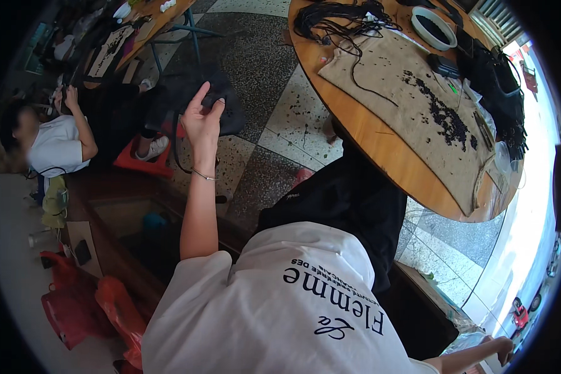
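My left hand [203,118] is raised over the floor at left of centre, with a thin bracelet on its wrist. Its index finger and thumb stand apart, and I see nothing between them. Behind that hand is a black bag-like thing [231,115] with a dark strap; I cannot tell whether they touch. Far off at the lower right, my right hand [503,350] is stretched out to the side near the picture's rim. It shows small and bent, so its fingers do not read clearly. Neither hand is at the round wooden table [343,118].
On the table lie a beige cloth [380,75] with scattered small black pieces [445,118], black cords [336,22] and a white bowl [434,28]. Another person [59,140] sits at the left by a red stool [137,162]. Red plastic bags [75,308] hang lower left.
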A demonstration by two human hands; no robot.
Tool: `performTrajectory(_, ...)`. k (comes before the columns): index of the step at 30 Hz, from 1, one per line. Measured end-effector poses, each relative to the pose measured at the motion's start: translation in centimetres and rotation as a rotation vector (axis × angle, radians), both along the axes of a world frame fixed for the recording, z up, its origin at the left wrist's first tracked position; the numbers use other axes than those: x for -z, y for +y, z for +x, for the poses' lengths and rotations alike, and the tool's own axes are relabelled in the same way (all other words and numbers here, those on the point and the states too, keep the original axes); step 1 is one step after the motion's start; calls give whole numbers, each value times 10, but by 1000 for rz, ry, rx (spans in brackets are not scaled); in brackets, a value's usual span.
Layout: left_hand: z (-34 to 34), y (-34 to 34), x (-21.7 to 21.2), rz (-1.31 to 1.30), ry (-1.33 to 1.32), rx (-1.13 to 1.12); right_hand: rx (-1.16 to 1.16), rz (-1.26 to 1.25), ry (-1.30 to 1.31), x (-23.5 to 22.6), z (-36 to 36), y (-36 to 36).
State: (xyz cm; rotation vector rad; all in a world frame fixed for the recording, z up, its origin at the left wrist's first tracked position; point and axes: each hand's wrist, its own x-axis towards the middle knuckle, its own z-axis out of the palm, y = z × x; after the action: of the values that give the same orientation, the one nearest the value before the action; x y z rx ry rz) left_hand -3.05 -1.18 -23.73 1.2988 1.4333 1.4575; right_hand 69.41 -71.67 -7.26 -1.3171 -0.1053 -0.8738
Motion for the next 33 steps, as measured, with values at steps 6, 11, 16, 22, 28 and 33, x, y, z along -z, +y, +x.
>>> performTrajectory(6,-72,35,14,-187,-421,-119,1014,-588,312,29,13,-39)
performTrajectory(11,-35,27,-13,-125,-315,0,958,-975,144,30,-4,63)
performTrajectory(16,45,-15,-46,-94,-264,142,-397,-886,60,82,-149,308)
performTrajectory(22,120,-60,-64,-125,-194,471,-758,-1101,27,123,-255,491)
performTrajectory(28,163,-81,-67,-134,-221,492,-721,-1149,-49,142,-233,529)
performTrajectory(33,172,-79,-63,-157,-219,554,-767,-1123,-30,148,-229,528)
